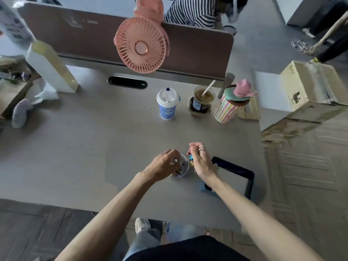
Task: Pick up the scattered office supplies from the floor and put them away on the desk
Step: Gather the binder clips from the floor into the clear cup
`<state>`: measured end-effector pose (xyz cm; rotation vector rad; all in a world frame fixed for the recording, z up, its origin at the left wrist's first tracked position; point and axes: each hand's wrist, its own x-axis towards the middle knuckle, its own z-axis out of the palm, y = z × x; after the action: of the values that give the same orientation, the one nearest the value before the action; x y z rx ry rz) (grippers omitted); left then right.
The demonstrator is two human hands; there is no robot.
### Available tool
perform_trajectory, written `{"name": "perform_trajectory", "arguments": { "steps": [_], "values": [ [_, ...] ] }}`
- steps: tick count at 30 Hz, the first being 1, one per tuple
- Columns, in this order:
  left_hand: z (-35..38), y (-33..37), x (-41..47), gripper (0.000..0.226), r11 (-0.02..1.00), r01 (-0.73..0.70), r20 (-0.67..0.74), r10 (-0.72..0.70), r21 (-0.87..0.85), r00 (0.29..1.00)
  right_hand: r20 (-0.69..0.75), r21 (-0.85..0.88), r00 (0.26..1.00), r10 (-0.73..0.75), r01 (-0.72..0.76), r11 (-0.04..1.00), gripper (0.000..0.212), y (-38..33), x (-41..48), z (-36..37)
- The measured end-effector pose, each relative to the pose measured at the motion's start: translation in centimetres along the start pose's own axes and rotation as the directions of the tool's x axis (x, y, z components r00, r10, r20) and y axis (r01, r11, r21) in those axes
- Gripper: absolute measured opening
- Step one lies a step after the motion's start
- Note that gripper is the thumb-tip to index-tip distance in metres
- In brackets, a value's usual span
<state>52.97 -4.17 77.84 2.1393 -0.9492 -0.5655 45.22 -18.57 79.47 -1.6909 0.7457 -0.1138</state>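
I see a pale grey worktop (84,147), a salmon-pink fan (141,45), a white-and-blue cup (167,105), a tumbler (226,111) in pastel vertical stripes, a black-rimmed tray (250,178) and a dark-and-white striped sleeve (190,12).

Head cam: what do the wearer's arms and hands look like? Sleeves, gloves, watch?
Two bare arms, no sleeve in view up to the frame edge. The left hand and right hand are ungloved. No watch or band at either wrist. Fingers too blurred to rule out rings.
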Motion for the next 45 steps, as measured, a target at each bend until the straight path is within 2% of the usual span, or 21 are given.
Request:
{"name": "perform_trajectory", "arguments": {
  "steps": [6, 11, 15, 18, 23, 29, 32, 35, 40, 45],
  "values": [
    [-1.4, -0.6, -1.6, 0.014, 0.976, 0.133, -0.084, -0.150, -0.174, 0.985, 0.037, -0.140, 0.997, -0.073, 0.077, 0.987, 0.016, 0.2, -1.0, 1.3],
    [-1.9, -1.7, -4.4, 0.011, 0.980, 0.144, -0.144, -0.164, -0.138, 0.976, 0.127, -0.239, 0.985, -0.113, 0.141, 0.961, 0.013, 0.3, -0.5, 3.0],
    [-2.1, -2.8, -6.0, 0.013, 0.977, 0.188, -0.086, -0.196, -0.098, 0.977, 0.252, -0.486, 0.955, -0.158, 0.266, 0.833, 0.020, 1.5, -0.2, 3.2],
    [-2.8, -2.9, -6.2, 0.016, 0.976, 0.205, -0.079, -0.210, -0.070, 0.974, 0.331, -0.586, 0.927, -0.178, 0.350, 0.731, 0.027, 1.4, -0.5, 2.7],
    [-3.9, -2.6, -5.7, 0.017, 0.990, 0.135, -0.089, -0.138, -0.036, 0.987, 0.228, -0.612, 0.933, -0.280, 0.361, 0.704, 0.023, 0.3, -1.2, 1.4],
    [-2.3, -1.9, -5.4, 0.013, 0.995, -0.085, -0.035, 0.087, 0.042, 0.996, 0.081, -0.606, 0.925, -0.372, 0.341, 0.718, 0.019, 1.0, -7.5, -0.7],
    [-0.4, -0.6, -6.1, 0.010, 0.969, -0.233, -0.007, 0.234, 0.079, 0.972, 0.001, -0.581, 0.919, -0.394, 0.321, 0.748, 0.018, 2.7, -11.2, -1.7],
    [1.4, 1.5, -7.0, 0.010, 0.937, -0.341, 0.048, 0.338, 0.078, 0.940, -0.041, -0.557, 0.935, -0.353, 0.272, 0.785, 0.018, 5.0, -14.2, -3.1],
    [5.0, 5.0, -9.7, 0.015, 0.909, -0.408, 0.135, 0.396, 0.080, 0.908, -0.098, -0.571, 0.929, -0.357, 0.241, 0.784, 0.017, 8.9, -19.3, -6.5],
    [11.7, 9.2, -14.4, 0.017, 0.906, -0.406, 0.249, 0.368, 0.123, 0.896, -0.191, -0.538, 0.916, -0.353, 0.203, 0.818, 0.016, 14.5, -26.9, -11.2]
  ]
}}
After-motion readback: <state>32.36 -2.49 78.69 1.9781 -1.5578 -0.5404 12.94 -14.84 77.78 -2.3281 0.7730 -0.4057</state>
